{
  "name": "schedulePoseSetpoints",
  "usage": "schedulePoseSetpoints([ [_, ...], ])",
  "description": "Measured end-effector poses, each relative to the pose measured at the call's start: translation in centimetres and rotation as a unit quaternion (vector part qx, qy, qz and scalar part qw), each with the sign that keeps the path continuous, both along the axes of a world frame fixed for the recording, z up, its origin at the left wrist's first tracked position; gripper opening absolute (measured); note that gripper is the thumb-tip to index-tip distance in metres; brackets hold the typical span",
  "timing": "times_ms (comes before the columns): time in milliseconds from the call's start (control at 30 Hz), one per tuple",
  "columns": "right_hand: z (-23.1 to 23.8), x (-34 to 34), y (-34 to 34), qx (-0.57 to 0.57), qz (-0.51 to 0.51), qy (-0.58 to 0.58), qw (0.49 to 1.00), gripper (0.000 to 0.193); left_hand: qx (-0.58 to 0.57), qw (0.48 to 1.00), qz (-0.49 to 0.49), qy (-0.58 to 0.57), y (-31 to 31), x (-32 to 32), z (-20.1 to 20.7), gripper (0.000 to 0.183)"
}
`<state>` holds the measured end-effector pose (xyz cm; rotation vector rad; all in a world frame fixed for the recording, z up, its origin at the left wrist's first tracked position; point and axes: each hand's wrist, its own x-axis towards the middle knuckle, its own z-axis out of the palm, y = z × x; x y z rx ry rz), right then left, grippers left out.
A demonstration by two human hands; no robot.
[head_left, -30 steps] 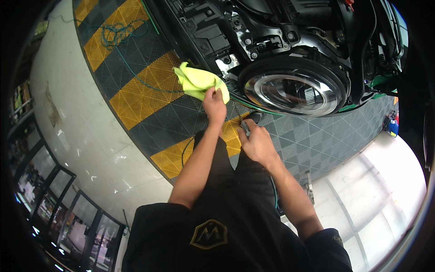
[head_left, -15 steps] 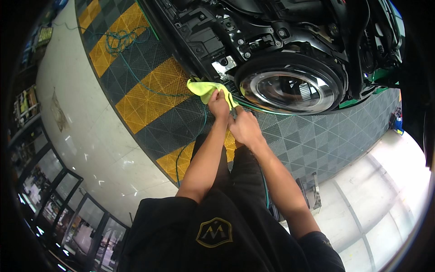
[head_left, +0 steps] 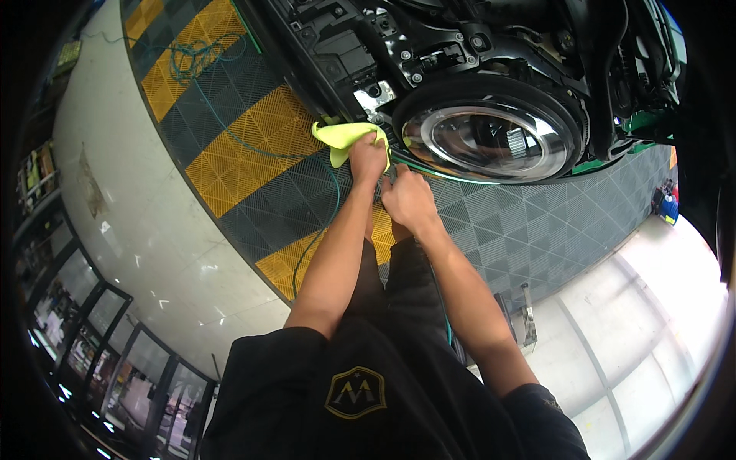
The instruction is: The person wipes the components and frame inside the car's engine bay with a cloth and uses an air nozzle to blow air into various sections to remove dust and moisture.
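We pinched the cloth (head_left: 338, 136) in our left hand (head_left: 369, 159); just beside it, our right hand (head_left: 410, 199) curled around a mostly hidden tool (head_left: 393, 174). The headlight (head_left: 483, 143) sat ahead, right of both.

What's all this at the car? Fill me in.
A person in a dark shirt is working with both hands low by the front of a car, next to its round headlight. The left hand holds a bunched yellow-green cloth. The right hand, just beside it, appears to grip a slim tool, mostly hidden by the fingers. A thin green hose trails across the yellow and grey floor tiles.
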<state>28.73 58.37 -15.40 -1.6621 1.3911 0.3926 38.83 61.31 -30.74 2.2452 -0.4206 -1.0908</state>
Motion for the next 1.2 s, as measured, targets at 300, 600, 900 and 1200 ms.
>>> schedulePoseSetpoints([
  [300,-0.3,1.0,0.2,-0.027,-0.011,-0.024,0.999,0.047,0.003,0.997,0.039,0.065,0.2,0.5,-1.1,0.036],
  [600,-0.3,1.1,-0.5,-0.024,-0.012,-0.031,0.999,0.048,-0.003,0.994,0.054,0.090,0.4,0.9,-2.1,0.026],
  [900,-0.7,1.7,-0.9,-0.008,-0.020,-0.015,1.000,0.048,-0.028,0.994,0.025,0.098,0.4,1.6,-1.9,0.027],
  [1200,0.3,-1.5,0.4,-0.031,-0.012,-0.027,0.999,0.042,-0.005,0.996,-0.068,0.057,-0.4,0.8,0.0,0.047],
])
